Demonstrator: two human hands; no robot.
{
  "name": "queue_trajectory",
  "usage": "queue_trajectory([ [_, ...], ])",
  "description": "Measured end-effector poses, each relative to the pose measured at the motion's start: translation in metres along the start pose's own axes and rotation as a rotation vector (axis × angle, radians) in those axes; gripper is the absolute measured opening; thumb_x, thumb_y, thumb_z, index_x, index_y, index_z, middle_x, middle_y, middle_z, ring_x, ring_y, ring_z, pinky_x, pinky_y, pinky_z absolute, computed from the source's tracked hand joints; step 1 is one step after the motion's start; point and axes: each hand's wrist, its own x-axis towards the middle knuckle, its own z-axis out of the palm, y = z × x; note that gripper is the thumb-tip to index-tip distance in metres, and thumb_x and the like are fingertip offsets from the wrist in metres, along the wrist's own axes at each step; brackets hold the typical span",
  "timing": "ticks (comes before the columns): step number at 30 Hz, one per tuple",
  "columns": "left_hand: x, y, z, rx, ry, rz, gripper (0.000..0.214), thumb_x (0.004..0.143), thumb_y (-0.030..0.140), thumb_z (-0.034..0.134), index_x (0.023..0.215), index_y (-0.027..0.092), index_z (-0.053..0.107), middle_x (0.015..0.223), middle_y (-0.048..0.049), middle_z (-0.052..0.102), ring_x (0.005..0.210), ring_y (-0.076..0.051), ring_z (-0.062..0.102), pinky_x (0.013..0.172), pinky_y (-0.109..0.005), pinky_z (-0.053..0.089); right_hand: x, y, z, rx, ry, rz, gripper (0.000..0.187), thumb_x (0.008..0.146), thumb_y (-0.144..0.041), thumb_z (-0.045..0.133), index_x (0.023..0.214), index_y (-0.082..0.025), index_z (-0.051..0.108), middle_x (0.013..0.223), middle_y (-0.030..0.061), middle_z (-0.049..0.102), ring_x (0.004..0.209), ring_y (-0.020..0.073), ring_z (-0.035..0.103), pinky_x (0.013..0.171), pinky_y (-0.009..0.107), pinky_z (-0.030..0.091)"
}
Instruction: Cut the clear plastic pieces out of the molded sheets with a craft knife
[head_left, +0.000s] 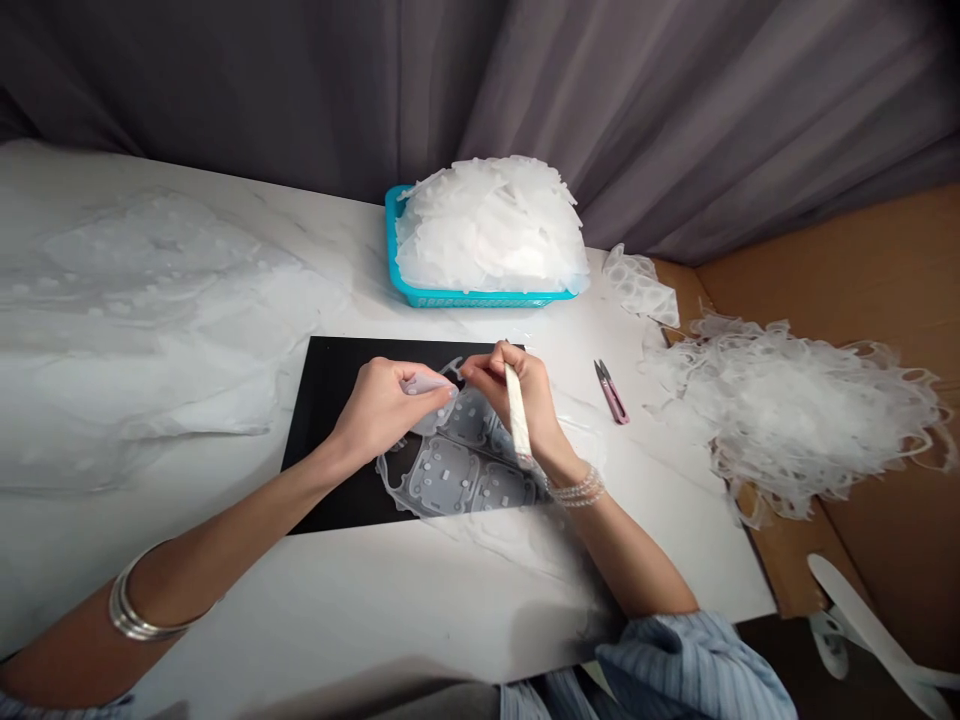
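**Left hand (382,412) pinches a clear plastic piece (429,390) above a black mat (326,420)**

The left fingers (439,378) are closed on the piece, which is lifted just clear of a moulded clear sheet (457,470) lying on the mat. The sheet's raised cells show plainly against the dark, which is likely why the mat lies under it. The right hand (506,388) curls around a white stick (517,425), gripping it with the fingers closed and its end angled up past them. Its fingertips (472,368) sit just beside the piece, though I cannot tell whether they touch it.

The work stays central on the marble-look table (517,590), with a blue basket (465,298) of white scraps (491,225) behind it. Pink snips (611,392) lie within reach of the right hand, and a loose heap of trimmings (795,420) sits further right, apparently kept apart from the mat.
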Motion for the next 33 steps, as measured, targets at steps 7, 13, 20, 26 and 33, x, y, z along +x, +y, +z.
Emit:
queue_trajectory([
  [7, -0.011, 0.016, -0.007, -0.15, -0.003, 0.025, 0.021, 0.079, 0.036, 0.073, 0.087, 0.018, 0.079, 0.088, -0.0034, 0.079, 0.081, -0.019, 0.07, 0.07, -0.025, 0.051, 0.007, 0.003, -0.013, -0.285, 0.136, -0.055, 0.035, 0.086, -0.033, 0.061, 0.066, -0.023, 0.033, 0.079, 0.0036, 0.069, 0.074, 0.0159, 0.061, 0.07, 0.029, 0.042],
  [13, -0.022, 0.031, -0.015, -0.325, -0.129, 0.016, 0.03, 0.082, 0.042, 0.074, 0.107, 0.025, 0.077, 0.102, -0.0019, 0.078, 0.095, -0.021, 0.07, 0.082, -0.028, 0.054, -0.022, -0.057, -0.014, 0.018, -0.08, -0.019, 0.042, 0.086, -0.032, 0.068, 0.066, -0.023, 0.033, 0.094, 0.0069, 0.076, 0.086, 0.0208, 0.07, 0.075, 0.033, 0.05],
  [20, -0.035, 0.049, -0.022, -0.37, -0.147, 0.059, 0.021, 0.083, 0.038, 0.075, 0.101, 0.03, 0.079, 0.104, 0.0016, 0.078, 0.097, -0.018, 0.071, 0.087, -0.026, 0.056, -0.04, -0.074, -0.008, 0.232, -0.071, -0.004, 0.051, 0.079, -0.021, 0.077, 0.06, -0.022, 0.029, 0.088, 0.0037, 0.078, 0.077, 0.0188, 0.069, 0.073, 0.033, 0.053],
  [26, -0.032, 0.047, -0.022, -0.499, -0.183, -0.009, 0.017, 0.083, 0.032, 0.076, 0.098, 0.026, 0.08, 0.095, 0.0002, 0.078, 0.086, -0.014, 0.071, 0.078, -0.022, 0.057, -0.038, -0.066, -0.008, 0.331, -0.057, 0.012, 0.052, 0.078, -0.017, 0.078, 0.059, -0.022, 0.029, 0.084, 0.0022, 0.078, 0.073, 0.017, 0.068, 0.069, 0.032, 0.052],
  [33, -0.028, 0.047, -0.028, -0.693, -0.217, -0.194, 0.025, 0.085, 0.028, 0.073, 0.108, 0.02, 0.076, 0.1, -0.0062, 0.078, 0.094, -0.02, 0.072, 0.08, -0.03, 0.061, -0.036, -0.067, -0.015, 0.142, 0.002, -0.064, 0.042, 0.085, -0.02, 0.07, 0.063, -0.022, 0.034, 0.097, 0.0039, 0.077, 0.08, 0.0181, 0.069, 0.074, 0.035, 0.056],
])
